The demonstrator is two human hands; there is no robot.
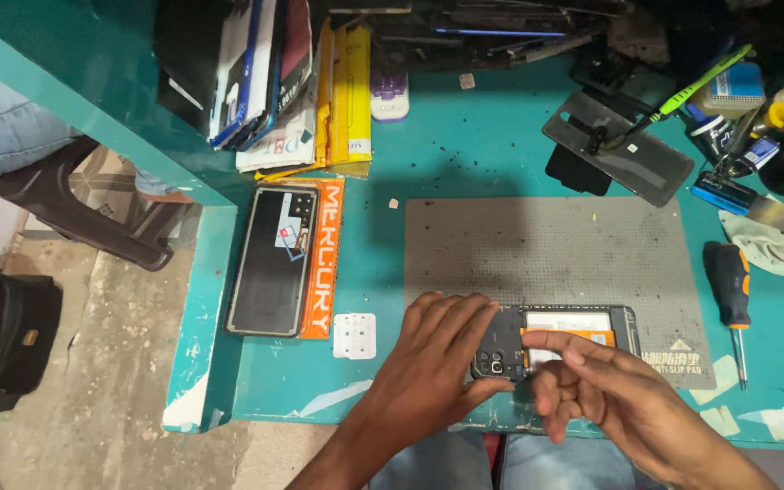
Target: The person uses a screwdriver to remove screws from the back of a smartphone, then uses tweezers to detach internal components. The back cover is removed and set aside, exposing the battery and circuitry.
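The opened smartphone (pixel 555 340) is steadied at the near edge of the grey anti-slip mat (pixel 537 254) by the left hand (pixel 437 363), fingers flat. The right hand (pixel 592 386), fingers pinched, is applied near its camera module; whether anything is gripped cannot be told. Careful fine fingertip control is judged necessary next.

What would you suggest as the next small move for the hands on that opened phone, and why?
Probably lift the dark inner cover at the camera end a little further. The left hand lies flat on the opened phone, steadying it on the grey mat, while the right hand pinches near the camera module. The screwdriver lies unused, which suggests that the screws may be out.
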